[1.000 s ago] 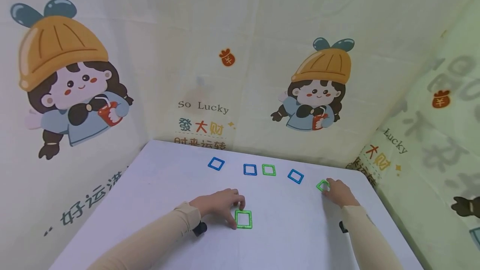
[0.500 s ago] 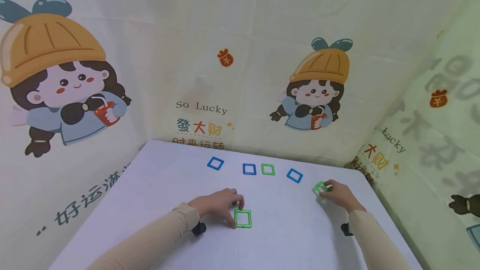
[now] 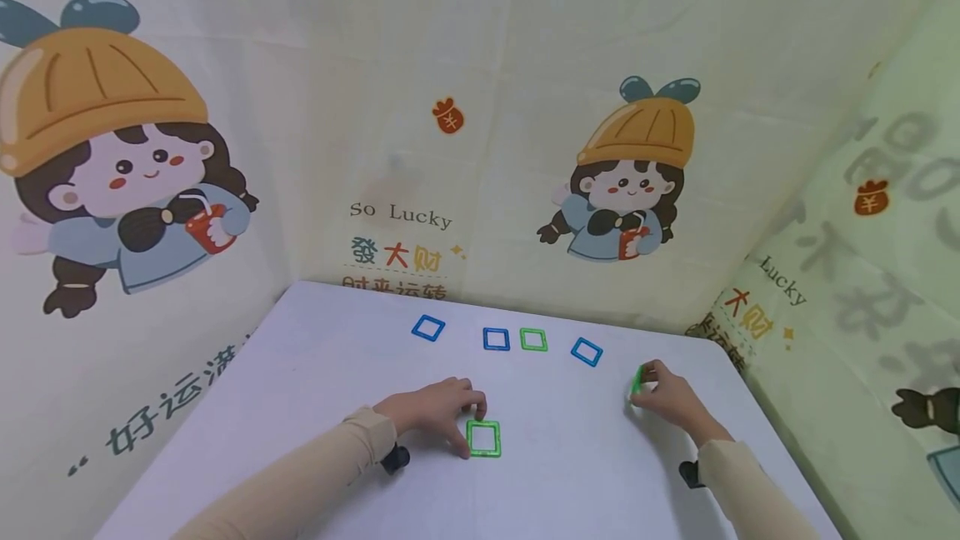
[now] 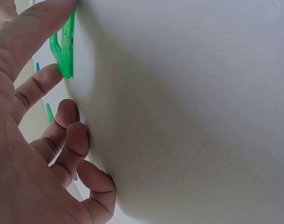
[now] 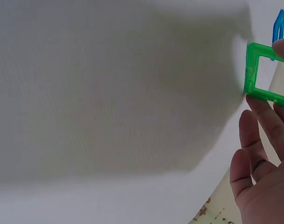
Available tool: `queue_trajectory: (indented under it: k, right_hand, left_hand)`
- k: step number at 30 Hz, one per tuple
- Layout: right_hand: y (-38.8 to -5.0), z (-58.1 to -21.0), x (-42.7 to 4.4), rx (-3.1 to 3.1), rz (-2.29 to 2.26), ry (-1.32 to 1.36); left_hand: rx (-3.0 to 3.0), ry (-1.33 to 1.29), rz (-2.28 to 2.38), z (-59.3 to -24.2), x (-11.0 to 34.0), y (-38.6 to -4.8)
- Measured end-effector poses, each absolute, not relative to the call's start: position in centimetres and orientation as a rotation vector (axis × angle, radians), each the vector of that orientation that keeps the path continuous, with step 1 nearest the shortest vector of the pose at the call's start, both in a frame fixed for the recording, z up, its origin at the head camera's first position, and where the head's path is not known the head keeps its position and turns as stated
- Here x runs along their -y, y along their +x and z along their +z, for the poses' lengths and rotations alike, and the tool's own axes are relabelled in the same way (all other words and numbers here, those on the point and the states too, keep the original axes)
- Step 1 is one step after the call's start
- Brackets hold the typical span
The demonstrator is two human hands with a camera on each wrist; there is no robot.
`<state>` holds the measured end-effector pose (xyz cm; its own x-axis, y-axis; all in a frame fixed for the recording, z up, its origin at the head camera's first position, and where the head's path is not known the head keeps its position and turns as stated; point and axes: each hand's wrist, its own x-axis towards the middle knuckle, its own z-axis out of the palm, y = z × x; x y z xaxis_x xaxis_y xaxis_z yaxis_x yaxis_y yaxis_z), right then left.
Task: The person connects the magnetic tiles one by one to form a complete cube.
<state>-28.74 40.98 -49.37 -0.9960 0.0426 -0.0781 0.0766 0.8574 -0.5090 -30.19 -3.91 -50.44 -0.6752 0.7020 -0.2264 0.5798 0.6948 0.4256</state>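
- The left hand pinches the near frame, a green one, with the forefinger at its top edge and the thumb at its lower left corner; a hold spanning that side likely stops so light a piece from sliding or turning.
- Its other fingers curl with their tips on or close to the worktop, probably as a prop that lets the hand sit low and steady.
- The near frame lies flat, its right and lower edges free of fingers, so the hold leaves those sides open.
- The right hand pinches the upright frame, also green, between thumb and forefinger, near the worktop's right side. The grip on the rim seems meant to leave one full side exposed, the one facing away from the palm.
- That frame stands almost edge-on to the head view, which suits a piece being handled by its rim; whether its lowest edge touches the worktop, I cannot tell.
- Well beyond the left hand, four frames lie flat in a loose row: left blue, middle blue, far green and right blue. Middle blue and far green sit just beside each other, apart; the outer two are turned askew, as if laid down without careful alignment.
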Motion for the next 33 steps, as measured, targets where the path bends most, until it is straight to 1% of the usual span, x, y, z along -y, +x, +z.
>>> queue_trajectory:
  k: [13, 23, 33]
  right_hand:
    - [-28.0, -49.6, -36.6, -2.984, -0.712, 0.017]
    - [-27.5, -49.6, -33.5, -2.935, -0.765, -0.015]
    - [-26.7, -48.8, -31.5, -2.895, -0.819, -0.070]
  left_hand:
    - [-2.528, 1.040, 0.454, -50.2, 4.1, -30.1]
    - [-2.528, 1.001, 0.460, -49.9, 4.2, -29.7]
    - [-2.533, 0.982, 0.457, -50.1, 4.2, -29.7]
